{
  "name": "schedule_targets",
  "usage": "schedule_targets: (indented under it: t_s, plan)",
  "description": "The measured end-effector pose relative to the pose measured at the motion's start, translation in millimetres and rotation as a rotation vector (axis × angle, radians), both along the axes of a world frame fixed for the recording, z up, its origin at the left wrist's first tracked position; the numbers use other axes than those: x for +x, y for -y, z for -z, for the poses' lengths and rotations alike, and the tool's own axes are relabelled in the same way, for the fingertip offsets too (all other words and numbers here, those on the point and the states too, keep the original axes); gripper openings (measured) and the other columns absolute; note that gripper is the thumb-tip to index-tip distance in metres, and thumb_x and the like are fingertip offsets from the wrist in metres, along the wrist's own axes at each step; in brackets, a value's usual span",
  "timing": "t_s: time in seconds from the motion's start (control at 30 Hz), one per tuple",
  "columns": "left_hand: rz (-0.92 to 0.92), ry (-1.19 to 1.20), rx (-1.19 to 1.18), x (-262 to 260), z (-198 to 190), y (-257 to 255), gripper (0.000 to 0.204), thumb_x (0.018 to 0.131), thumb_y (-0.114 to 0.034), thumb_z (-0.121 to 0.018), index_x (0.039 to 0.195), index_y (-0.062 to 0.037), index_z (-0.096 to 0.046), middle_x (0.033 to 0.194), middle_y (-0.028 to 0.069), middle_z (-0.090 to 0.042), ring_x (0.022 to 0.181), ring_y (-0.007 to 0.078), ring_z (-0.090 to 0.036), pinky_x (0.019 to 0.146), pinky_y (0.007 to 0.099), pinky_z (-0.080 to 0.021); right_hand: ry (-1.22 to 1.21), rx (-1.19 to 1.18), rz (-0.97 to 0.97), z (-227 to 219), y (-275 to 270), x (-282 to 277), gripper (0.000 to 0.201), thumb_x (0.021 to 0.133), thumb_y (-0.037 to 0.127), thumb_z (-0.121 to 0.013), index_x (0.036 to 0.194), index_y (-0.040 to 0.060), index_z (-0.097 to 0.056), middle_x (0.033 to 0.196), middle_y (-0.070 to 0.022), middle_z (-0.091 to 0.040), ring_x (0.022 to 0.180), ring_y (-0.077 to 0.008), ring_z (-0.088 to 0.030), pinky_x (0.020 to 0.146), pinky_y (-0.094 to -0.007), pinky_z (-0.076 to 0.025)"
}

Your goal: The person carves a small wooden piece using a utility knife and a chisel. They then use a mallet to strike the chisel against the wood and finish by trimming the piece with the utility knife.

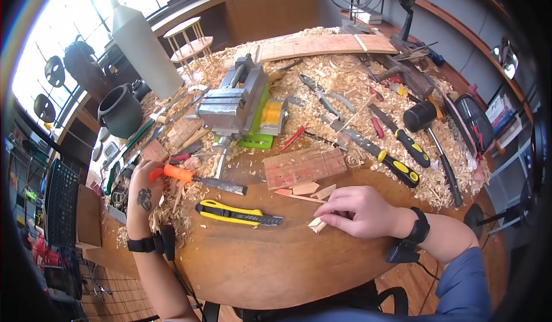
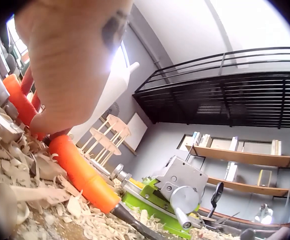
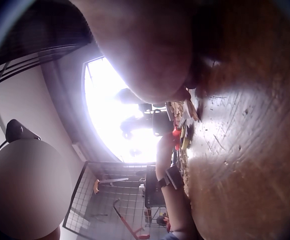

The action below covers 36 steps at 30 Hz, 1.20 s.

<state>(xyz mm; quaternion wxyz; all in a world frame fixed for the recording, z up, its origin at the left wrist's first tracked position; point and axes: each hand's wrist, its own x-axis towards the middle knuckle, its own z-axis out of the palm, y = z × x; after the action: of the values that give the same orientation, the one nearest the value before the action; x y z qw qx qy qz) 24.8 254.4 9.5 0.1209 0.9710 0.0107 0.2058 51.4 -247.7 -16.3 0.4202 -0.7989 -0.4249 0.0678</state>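
Note:
On the left, my left hand (image 1: 146, 184) grips the butt end of an orange-handled chisel (image 1: 179, 174); its blade points right over the table. In the left wrist view, the thumb crosses the orange handle (image 2: 85, 175), and the other fingers are mostly hidden. My right hand (image 1: 362, 211) pinches a small pale wood piece (image 1: 315, 225) between thumb and fingers, low over the tabletop. A thin red-tipped wood strip (image 1: 296, 195) reaches to its fingertips. Between the hands lies a yellow utility knife (image 1: 238, 213). A flat marked wood block (image 1: 305, 168) lies beyond the right hand.
A metal vise (image 1: 230, 106) on a green base stands mid-table. Deep wood shavings (image 1: 322, 72) spread behind it. To the right are a rubber mallet (image 1: 422, 118) and yellow-black handled files (image 1: 397, 167). A dark pot (image 1: 119, 112) and a long board (image 1: 322, 46) stand farther back.

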Motion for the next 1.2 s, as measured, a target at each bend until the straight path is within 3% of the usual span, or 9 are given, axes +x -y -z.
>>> schedule_targets:
  t_s: [0.33,0.47,0.53,0.6,0.77,0.83,1.0,1.1,1.2]
  plan:
    - [-0.117,-0.059,0.083,3,-1,12,0.031,0.08,0.008,-0.062,0.109,0.0008,-0.07,0.106,0.0201,-0.072,0.11,0.0436,-0.066,0.098,0.0491,-0.052,-0.003,0.022,0.003,0,0,-1,0.012,0.099,0.021,-0.076,0.105,0.0127,-0.082,0.084,-0.0035,-0.07,0.068,-0.0206,-0.067,0.063,-0.0359,-0.054]
    - [-0.056,0.228,0.106,5,-22,55,0.024,0.092,0.005,-0.06,0.114,0.0015,-0.071,0.104,0.016,-0.074,0.104,0.0383,-0.072,0.096,0.0422,-0.055,-0.004,0.016,0.007,0,0,-2,0.013,0.1,0.023,-0.074,0.104,0.013,-0.081,0.083,-0.0036,-0.068,0.071,-0.0225,-0.068,0.064,-0.0376,-0.054]
    - [0.05,0.28,-0.051,5,-43,91,0.02,0.096,0.003,-0.059,0.112,0.0017,-0.071,0.102,0.0156,-0.074,0.101,0.0352,-0.072,0.093,0.0399,-0.055,-0.005,0.02,0.014,1,1,-1,0.014,0.1,0.024,-0.072,0.104,0.0131,-0.081,0.083,-0.0037,-0.068,0.072,-0.0233,-0.068,0.065,-0.0384,-0.054]
    - [0.117,0.31,-0.083,13,-67,130,0.018,0.089,0.006,-0.064,0.105,0.0016,-0.072,0.098,0.0182,-0.071,0.093,0.0385,-0.069,0.089,0.0436,-0.055,-0.018,0.004,-0.001,3,2,-1,0.017,0.102,0.026,-0.07,0.105,0.0132,-0.08,0.085,-0.0044,-0.068,0.078,-0.0251,-0.069,0.069,-0.0403,-0.055]
    - [0.557,0.164,0.199,67,-126,214,0.013,0.089,0.001,-0.066,0.098,-0.0004,-0.074,0.091,0.0179,-0.072,0.094,0.0388,-0.069,0.085,0.0469,-0.056,0.033,0.067,-0.004,11,1,0,0.015,0.101,0.025,-0.073,0.106,0.015,-0.082,0.084,-0.0036,-0.069,0.075,-0.0237,-0.068,0.068,-0.0387,-0.054]
    - [0.604,0.1,0.285,102,-131,231,0.012,0.089,0.0,-0.065,0.096,-0.0014,-0.075,0.09,0.0183,-0.073,0.094,0.0393,-0.07,0.085,0.0482,-0.056,0.034,0.078,-0.003,12,2,1,0.015,0.101,0.026,-0.072,0.107,0.0154,-0.082,0.085,-0.0035,-0.068,0.076,-0.0242,-0.068,0.069,-0.0395,-0.054]
    - [0.638,-0.085,0.441,192,-121,225,0.011,0.086,-0.006,-0.065,0.09,-0.0038,-0.075,0.087,0.0209,-0.073,0.091,0.0415,-0.071,0.084,0.0501,-0.058,0.017,0.068,-0.004,18,1,1,0.017,0.102,0.028,-0.07,0.106,0.0151,-0.081,0.089,-0.004,-0.069,0.083,-0.0255,-0.07,0.073,-0.0409,-0.055]
    - [0.628,-0.318,0.677,224,-120,216,0.019,0.089,-0.016,-0.067,0.099,-0.0034,-0.078,0.096,0.0198,-0.074,0.1,0.0407,-0.071,0.092,0.0477,-0.058,0.08,0.122,-0.012,24,0,2,0.016,0.101,0.027,-0.071,0.104,0.0148,-0.081,0.088,-0.0045,-0.07,0.082,-0.0264,-0.071,0.072,-0.041,-0.056]
    - [0.717,-0.125,0.539,202,-138,221,0.022,0.096,-0.017,-0.066,0.108,-0.002,-0.077,0.104,0.0191,-0.076,0.103,0.0405,-0.071,0.096,0.0472,-0.057,-0.024,0.061,-0.007,10,2,1,0.016,0.1,0.026,-0.068,0.101,0.0138,-0.079,0.089,-0.0058,-0.07,0.088,-0.031,-0.072,0.077,-0.0442,-0.058]
